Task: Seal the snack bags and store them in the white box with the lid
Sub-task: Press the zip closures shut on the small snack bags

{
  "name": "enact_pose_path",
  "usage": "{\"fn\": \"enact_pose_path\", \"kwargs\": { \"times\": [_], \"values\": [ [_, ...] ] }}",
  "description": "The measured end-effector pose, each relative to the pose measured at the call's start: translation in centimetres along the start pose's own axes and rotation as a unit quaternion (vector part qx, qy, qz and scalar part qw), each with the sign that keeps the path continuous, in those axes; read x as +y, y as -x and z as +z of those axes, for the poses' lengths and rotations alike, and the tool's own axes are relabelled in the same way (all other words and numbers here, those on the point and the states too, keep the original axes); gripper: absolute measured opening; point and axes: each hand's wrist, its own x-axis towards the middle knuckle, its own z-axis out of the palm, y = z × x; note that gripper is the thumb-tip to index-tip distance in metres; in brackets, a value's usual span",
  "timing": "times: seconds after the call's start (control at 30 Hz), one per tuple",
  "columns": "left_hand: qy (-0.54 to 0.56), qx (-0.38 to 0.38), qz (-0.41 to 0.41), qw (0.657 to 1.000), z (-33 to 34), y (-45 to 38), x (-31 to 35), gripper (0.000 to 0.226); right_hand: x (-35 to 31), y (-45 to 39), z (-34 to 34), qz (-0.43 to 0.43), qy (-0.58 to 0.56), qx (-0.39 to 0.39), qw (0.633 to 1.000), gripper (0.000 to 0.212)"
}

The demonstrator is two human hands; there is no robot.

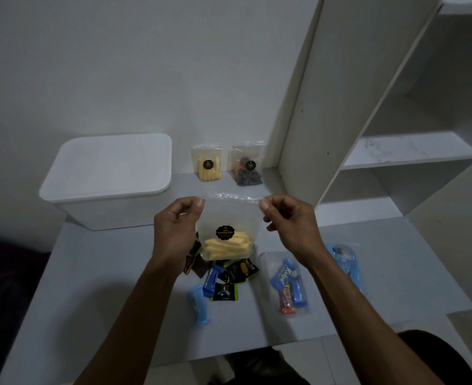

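I hold a clear snack bag point(230, 218) of yellow sticks upright above the table, a black round label on its front. My left hand point(178, 220) pinches the bag's top left corner and my right hand point(287, 218) pinches the top right corner. The white box point(104, 207) stands at the back left with its lid point(110, 162) on. Two more clear bags stand against the wall: one with yellow sticks point(207, 163) and one with dark snacks point(247, 166).
Loose black, green and blue wrapped sweets point(223, 276) lie under the held bag. A clear bag of blue and red sweets point(287, 284) and another blue packet point(345, 259) lie to the right. White shelving point(395, 151) rises at the right. The grey table's front edge point(229, 354) is near.
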Motion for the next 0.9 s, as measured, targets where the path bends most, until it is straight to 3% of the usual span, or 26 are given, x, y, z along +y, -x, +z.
{"fn": "enact_pose_path", "kwargs": {
  "times": [0.2,0.7,0.9],
  "values": [
    [0.020,0.030,-0.010,0.999,2.5,-5.5,-1.5,0.013,1.8,-6.5,1.0,0.007,-0.003,0.011,1.000,0.012],
    [0.024,0.191,-0.062,0.979,8.2,-24.8,-5.2,0.005,8.7,-26.6,8.1,0.024,0.041,0.050,0.998,0.016],
    [-0.013,0.247,-0.072,0.966,8.9,-28.2,-6.9,0.020,10.7,-29.3,10.9,0.054,0.039,0.053,0.996,0.012]
  ]
}}
